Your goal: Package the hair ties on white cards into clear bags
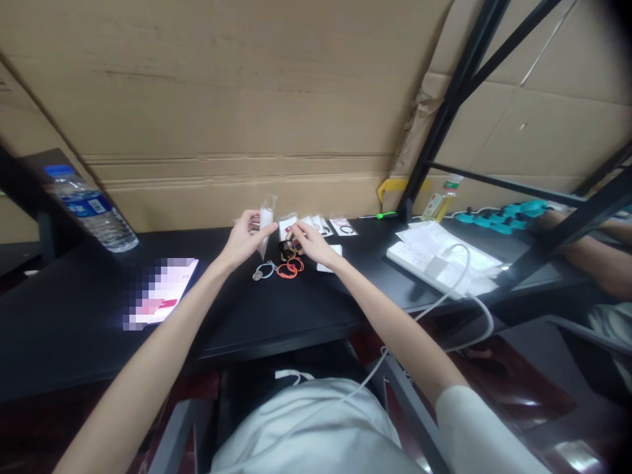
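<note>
My left hand [245,238] pinches a small clear plastic bag [266,224] and holds it upright above the black table. Close beside it, my right hand [312,243] has its fingers drawn together at a dark, gold-tinged small item [287,250]; what lies between the fingertips is too small to make out. Below the hands rest an orange cord bracelet [286,270] and a pale blue cord bracelet [267,268] with a round charm. Behind the right hand, several flat clear packets lie in a row, among them a packet with a dark loop [343,227].
A lit phone or tablet [172,289] lies at left, near a water bottle [93,207]. A white power strip [424,268] with papers and cable sits at right, by a black metal frame [444,118]. Cardboard [247,99] walls the back. Another person's arm [592,253] shows far right.
</note>
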`<state>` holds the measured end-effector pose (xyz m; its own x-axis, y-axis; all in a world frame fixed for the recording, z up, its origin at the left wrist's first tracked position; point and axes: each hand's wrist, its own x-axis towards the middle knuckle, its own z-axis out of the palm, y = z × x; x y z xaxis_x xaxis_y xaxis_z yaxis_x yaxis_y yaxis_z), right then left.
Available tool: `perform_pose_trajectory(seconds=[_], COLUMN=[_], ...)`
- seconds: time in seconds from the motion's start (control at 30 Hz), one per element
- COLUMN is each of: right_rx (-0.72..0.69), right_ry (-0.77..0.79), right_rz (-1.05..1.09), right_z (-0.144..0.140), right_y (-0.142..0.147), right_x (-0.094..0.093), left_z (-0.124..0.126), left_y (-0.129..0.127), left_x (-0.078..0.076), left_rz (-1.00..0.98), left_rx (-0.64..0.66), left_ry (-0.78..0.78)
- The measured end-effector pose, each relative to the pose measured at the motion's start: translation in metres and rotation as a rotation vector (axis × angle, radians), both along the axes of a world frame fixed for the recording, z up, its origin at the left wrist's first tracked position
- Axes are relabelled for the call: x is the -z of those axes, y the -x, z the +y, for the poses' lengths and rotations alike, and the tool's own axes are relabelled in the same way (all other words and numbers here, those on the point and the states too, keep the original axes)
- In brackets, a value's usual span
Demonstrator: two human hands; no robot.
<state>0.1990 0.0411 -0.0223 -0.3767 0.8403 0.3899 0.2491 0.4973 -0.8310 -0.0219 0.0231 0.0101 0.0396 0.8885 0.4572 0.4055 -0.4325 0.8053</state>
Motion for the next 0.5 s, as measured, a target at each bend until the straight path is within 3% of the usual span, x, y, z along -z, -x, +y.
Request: perform_pose_trajectory(seconds=[0.3,0.5], right_rx=[0.141,0.134], right_ry=[-0.125,-0.085], right_rz=[-0.083,0.102], right_z=[-0.0019,-0.0032], right_y=[-0.0016,-0.0005], right_x=[0.001,-0.0065], left_z=[-0.006,-0.0059], left_y=[-0.0025,0.0026], left_x=[0.0009,0.0036], left_rz=[0.064,0.374], left_rx=[0.02,-0.138], left_ry=[-0.01,-0.22])
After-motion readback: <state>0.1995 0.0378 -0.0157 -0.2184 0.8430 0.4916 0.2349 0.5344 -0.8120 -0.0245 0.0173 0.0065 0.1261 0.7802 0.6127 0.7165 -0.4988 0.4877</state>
